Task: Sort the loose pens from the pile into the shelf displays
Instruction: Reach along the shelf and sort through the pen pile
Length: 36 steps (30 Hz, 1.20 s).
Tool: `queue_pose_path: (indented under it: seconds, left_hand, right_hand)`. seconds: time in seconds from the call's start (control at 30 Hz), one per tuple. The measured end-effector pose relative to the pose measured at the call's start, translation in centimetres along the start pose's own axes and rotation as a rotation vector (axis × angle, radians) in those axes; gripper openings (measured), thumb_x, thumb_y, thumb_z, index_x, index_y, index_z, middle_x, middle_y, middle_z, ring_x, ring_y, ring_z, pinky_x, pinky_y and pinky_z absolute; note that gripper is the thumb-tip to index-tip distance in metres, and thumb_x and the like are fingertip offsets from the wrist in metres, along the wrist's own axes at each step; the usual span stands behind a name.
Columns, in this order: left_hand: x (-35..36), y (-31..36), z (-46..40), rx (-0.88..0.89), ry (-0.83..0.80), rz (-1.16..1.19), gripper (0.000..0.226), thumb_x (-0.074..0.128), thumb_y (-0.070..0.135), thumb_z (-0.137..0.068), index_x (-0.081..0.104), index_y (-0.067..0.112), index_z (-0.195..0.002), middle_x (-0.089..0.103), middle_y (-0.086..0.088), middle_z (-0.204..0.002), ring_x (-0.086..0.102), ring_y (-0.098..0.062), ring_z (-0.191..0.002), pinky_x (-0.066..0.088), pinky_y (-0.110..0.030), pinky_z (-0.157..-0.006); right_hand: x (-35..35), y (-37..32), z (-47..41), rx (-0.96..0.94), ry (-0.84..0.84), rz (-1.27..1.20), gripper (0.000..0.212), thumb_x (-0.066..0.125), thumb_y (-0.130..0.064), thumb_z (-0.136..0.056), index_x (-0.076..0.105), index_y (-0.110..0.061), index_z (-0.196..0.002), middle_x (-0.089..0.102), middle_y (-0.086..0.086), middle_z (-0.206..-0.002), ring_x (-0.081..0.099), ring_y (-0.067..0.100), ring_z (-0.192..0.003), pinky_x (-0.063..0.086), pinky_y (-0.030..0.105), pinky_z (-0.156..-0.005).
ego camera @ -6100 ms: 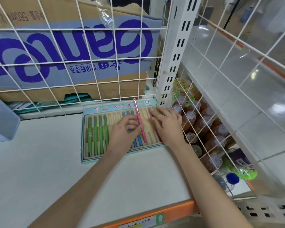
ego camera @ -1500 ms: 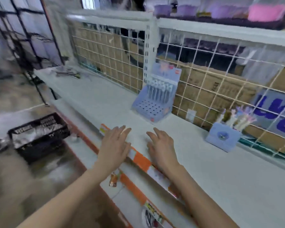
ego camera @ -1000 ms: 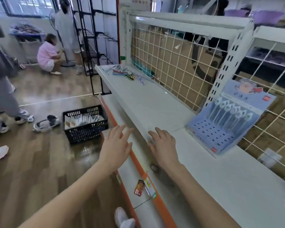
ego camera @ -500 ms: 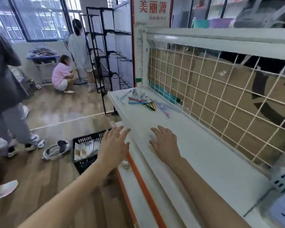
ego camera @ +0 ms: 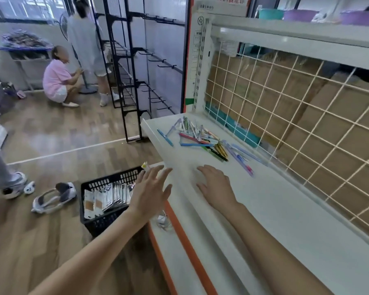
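While I stand at the white shelf (ego camera: 285, 220), both my hands are out in front of me with nothing in them. My left hand (ego camera: 150, 193) hangs in the air just off the shelf's front edge, fingers straight and spread, above a black basket (ego camera: 103, 218) on the wooden floor. My right hand (ego camera: 216, 187) is palm down over the shelf, fingers relaxed and slightly bent; whether it touches the shelf I cannot tell.

The pile of loose pens (ego camera: 202, 138) lies on the shelf beyond my right hand, toward the shelf's far end and near its back. It is a jumble of pink, blue, green, gold and pale pens, crossing one another. One blue pen (ego camera: 165, 137) lies apart on the pile's front side, near the shelf's front edge. A purple pen (ego camera: 242, 163) lies on the near side of the pile, the closest to my right hand.

Behind the pile a white wire grid (ego camera: 296, 116) backs the shelf, with brown cardboard boxes (ego camera: 328, 124) behind it. Well beyond the shelf's far end, a person in pink (ego camera: 58, 81) crouches on the floor.
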State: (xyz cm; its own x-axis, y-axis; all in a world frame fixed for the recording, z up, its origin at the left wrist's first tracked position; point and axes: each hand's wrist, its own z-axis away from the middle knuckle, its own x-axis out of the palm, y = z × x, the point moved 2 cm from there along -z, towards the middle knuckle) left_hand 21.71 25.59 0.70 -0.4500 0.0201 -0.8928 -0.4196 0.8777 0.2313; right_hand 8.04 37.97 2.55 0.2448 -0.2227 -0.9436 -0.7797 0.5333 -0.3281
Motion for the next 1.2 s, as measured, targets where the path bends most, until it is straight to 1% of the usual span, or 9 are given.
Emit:
queue_pose_path:
  seconds: [0.2, 0.33, 0.43, 0.53, 0.7, 0.8, 0.9, 1.0, 1.2]
  left_hand:
    - [0.9, -8.0, -6.7, 0.029, -0.052, 0.112, 0.052, 0.030, 0.041, -0.084, 0.061, 0.016, -0.119, 0.065, -0.004, -0.116, 0.061, -0.027, -0.105, 0.043, -0.045, -0.093]
    - [1.1, -12.0, -11.1, 0.054, -0.013, 0.174, 0.040, 0.041, 0.030, -0.084, 0.065, 0.011, -0.109, 0.069, -0.005, -0.102, 0.066, -0.029, -0.092, 0.047, -0.044, -0.083]
    - [2.1, -13.9, -13.9, 0.038, -0.074, 0.223, 0.032, 0.050, 0.020, -0.092, 0.059, 0.013, -0.121, 0.063, -0.007, -0.117, 0.059, -0.031, -0.107, 0.040, -0.041, -0.092]
    - [3.5, -14.9, -16.6, 0.019, -0.183, 0.260, 0.037, 0.048, 0.025, -0.096, 0.049, 0.019, -0.132, 0.053, -0.002, -0.132, 0.052, -0.026, -0.117, 0.032, -0.036, -0.099]
    - [5.7, -15.0, -21.2, 0.077, -0.296, 0.327, 0.042, 0.053, 0.024, -0.093, 0.045, 0.021, -0.133, 0.045, -0.002, -0.139, 0.059, -0.026, -0.103, 0.040, -0.038, -0.096]
    - [6.8, -15.1, -24.0, 0.071, -0.331, 0.323, 0.044, 0.056, 0.017, -0.090, 0.047, 0.020, -0.133, 0.044, -0.002, -0.139, 0.057, -0.026, -0.108, 0.039, -0.037, -0.098]
    - [7.8, -15.6, -26.3, 0.013, -0.402, 0.282, 0.047, 0.054, 0.005, -0.086, 0.050, 0.021, -0.129, 0.044, -0.001, -0.139, 0.050, -0.023, -0.119, 0.040, -0.034, -0.096]
    - [8.6, -16.3, -28.4, -0.017, -0.502, 0.235, 0.043, 0.052, 0.002, -0.086, 0.056, 0.020, -0.125, 0.048, -0.001, -0.132, 0.046, -0.019, -0.120, 0.041, -0.028, -0.092]
    - [9.3, -16.7, -30.8, 0.198, -0.610, 0.139, 0.021, 0.064, 0.009, -0.084, 0.067, 0.015, -0.104, 0.055, -0.004, -0.108, 0.052, -0.019, -0.104, 0.036, -0.021, -0.085]
  right_hand:
    - [2.0, -2.5, -7.7, 0.110, -0.008, -0.056, 0.046, 0.046, -0.017, -0.096, 0.037, -0.014, -0.141, 0.039, 0.004, -0.145, 0.038, 0.021, -0.131, 0.028, 0.029, -0.105]
    - [2.4, -3.1, -11.8, 0.210, 0.066, -0.077, 0.044, 0.045, -0.007, -0.094, 0.042, -0.013, -0.138, 0.049, 0.009, -0.138, 0.044, 0.024, -0.124, 0.032, 0.030, -0.098]
    - [2.8, -2.9, -13.7, 0.291, 0.091, -0.112, 0.043, 0.043, -0.007, -0.095, 0.043, -0.016, -0.137, 0.049, 0.008, -0.136, 0.045, 0.024, -0.123, 0.035, 0.031, -0.095]
    - [3.3, -2.5, -15.2, 0.328, 0.097, -0.119, 0.043, 0.044, -0.009, -0.095, 0.042, -0.015, -0.138, 0.047, 0.008, -0.140, 0.043, 0.024, -0.125, 0.035, 0.028, -0.095]
    - [3.5, -2.1, -18.3, 0.315, 0.145, -0.150, 0.039, 0.047, -0.010, -0.095, 0.047, -0.014, -0.133, 0.052, 0.006, -0.133, 0.048, 0.022, -0.119, 0.037, 0.027, -0.092]
    - [3.8, -1.2, -20.4, 0.305, 0.157, -0.135, 0.042, 0.047, -0.009, -0.094, 0.046, -0.015, -0.135, 0.050, 0.004, -0.136, 0.045, 0.019, -0.123, 0.034, 0.026, -0.100]
    - [3.9, -0.3, -21.7, 0.287, 0.174, -0.081, 0.044, 0.046, -0.003, -0.092, 0.046, -0.015, -0.135, 0.049, 0.003, -0.136, 0.042, 0.018, -0.124, 0.033, 0.025, -0.100]
    - [3.9, 0.6, -22.5, 0.261, 0.204, -0.015, 0.043, 0.046, -0.003, -0.093, 0.046, -0.015, -0.134, 0.049, 0.002, -0.134, 0.043, 0.018, -0.123, 0.033, 0.027, -0.099]
    - [3.8, 1.4, -23.6, 0.237, 0.209, 0.106, 0.035, 0.053, -0.005, -0.090, 0.050, -0.016, -0.124, 0.049, 0.002, -0.120, 0.048, 0.020, -0.107, 0.037, 0.028, -0.088]
